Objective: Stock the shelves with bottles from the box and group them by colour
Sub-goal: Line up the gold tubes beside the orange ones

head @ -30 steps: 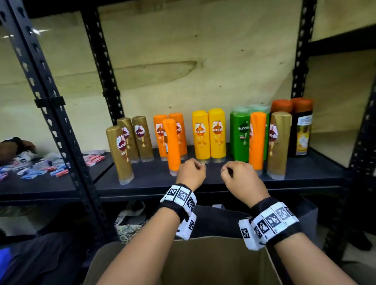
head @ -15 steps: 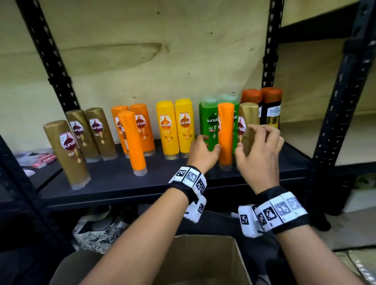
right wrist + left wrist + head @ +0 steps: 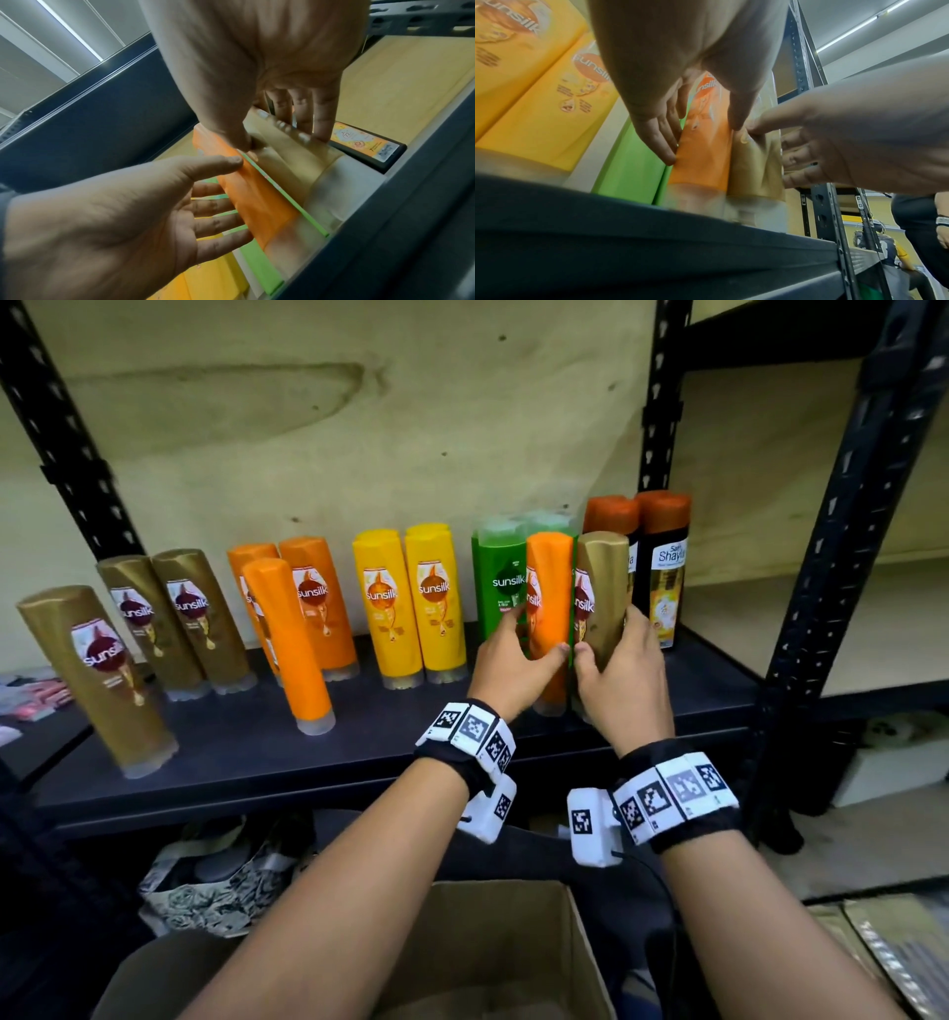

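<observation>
On the dark shelf (image 3: 359, 752) an orange bottle (image 3: 548, 577) and a gold bottle (image 3: 603, 577) stand side by side in front of the green bottles (image 3: 495, 577). My left hand (image 3: 536, 634) grips the orange bottle, fingers on its left side and thumb on its front. My right hand (image 3: 606, 634) grips the gold bottle, thumb in front and fingers round its right side. The left wrist view shows my left hand (image 3: 700, 138) on the orange bottle (image 3: 703, 162) beside the gold bottle (image 3: 754, 168). The right wrist view shows my right hand (image 3: 282, 140) on the gold bottle (image 3: 290, 162).
Along the shelf stand gold bottles (image 3: 169, 618) at the left, then orange bottles (image 3: 287, 639), yellow bottles (image 3: 411, 603) and black orange-capped bottles (image 3: 662, 567) at the right. An open cardboard box (image 3: 488, 942) sits below me. A black rack upright (image 3: 832, 557) rises at the right.
Both hands left the shelf's front edge, moved right and forward, and took hold of the orange and gold bottles. My view swung right and closer to the shelf.
</observation>
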